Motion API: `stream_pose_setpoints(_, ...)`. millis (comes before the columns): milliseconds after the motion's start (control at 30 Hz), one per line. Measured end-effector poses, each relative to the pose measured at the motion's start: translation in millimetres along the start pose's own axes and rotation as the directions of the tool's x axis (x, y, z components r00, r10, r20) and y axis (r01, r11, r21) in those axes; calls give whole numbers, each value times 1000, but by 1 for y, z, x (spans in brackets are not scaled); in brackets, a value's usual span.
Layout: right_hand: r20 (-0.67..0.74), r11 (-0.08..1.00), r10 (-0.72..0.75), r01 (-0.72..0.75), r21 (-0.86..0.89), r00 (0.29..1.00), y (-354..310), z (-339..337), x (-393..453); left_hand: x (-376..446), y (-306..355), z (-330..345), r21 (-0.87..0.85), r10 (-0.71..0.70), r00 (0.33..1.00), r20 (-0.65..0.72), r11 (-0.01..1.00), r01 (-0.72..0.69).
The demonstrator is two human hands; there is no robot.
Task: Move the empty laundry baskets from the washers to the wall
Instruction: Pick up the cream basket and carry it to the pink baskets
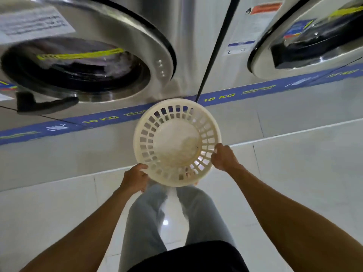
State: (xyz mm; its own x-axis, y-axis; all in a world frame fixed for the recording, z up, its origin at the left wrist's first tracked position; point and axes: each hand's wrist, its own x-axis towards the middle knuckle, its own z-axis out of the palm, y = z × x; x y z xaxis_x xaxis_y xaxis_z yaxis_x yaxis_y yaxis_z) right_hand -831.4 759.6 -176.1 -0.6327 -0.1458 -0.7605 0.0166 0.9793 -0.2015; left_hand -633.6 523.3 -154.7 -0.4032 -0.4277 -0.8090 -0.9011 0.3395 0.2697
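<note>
Gripping 1 basket (176,142): 2 hands, left hand (135,178), right hand (224,157).

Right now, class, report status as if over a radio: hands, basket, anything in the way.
Left hand and right hand both gripping basket rim. Basket empty, held by the washers. Nothing in the way on the floor.

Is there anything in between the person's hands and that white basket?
No. Both the left hand and the right hand already grip the rim of the white basket, held in front of the washers.
</note>
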Motion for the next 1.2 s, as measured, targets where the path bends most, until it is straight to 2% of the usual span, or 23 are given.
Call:
stream_pose_setpoints(133,-79,1000,-9,10,13,997,8,15,56,54,-5,25,-26,9,996,-92,1000,-11)
stream_pose_setpoints(233,-69,999,-43,43,-2,997,17,34,95,93,-13,47,-26,-13,974,-224,1000,8)
stream_pose_setpoints(333,-75,997,-64,66,26,995,20,49,122,115,-15,67,-108,-102,891,-442,992,60)
stream_pose_setpoints(400,-108,995,-88,93,38,990,23,56,128,121,-21,72,-175,-129,837,-531,984,41)
stream_pose_setpoints(467,-144,994,-108,112,18,984,28,59,127,124,-29,65,-175,-128,857,-499,984,46)
stream_pose_setpoints(567,-161,988,-151,147,-38,975,30,53,112,122,-37,43,-134,-136,945,-298,986,100)
stream_pose_setpoints(667,-123,990,-127,119,-74,984,23,39,85,100,-36,24,-120,-145,967,-208,985,122)
stream_pose_setpoints(767,-68,988,-114,106,-112,991,19,24,49,56,-32,6,-71,-160,964,-213,986,148)
stream_pose_setpoints(933,-57,969,-183,170,-178,982,15,3,-17,-28,-48,-20,-49,-77,958,-277,997,66)
stream_pose_setpoints(1033,-55,954,-231,215,-210,971,4,-4,-52,-67,-61,-31,-19,-118,944,-308,993,118)
stream_pose_setpoints(1200,-1,922,-291,280,-269,957,-22,-14,-93,-118,-89,-37,-125,-189,936,-295,979,158)
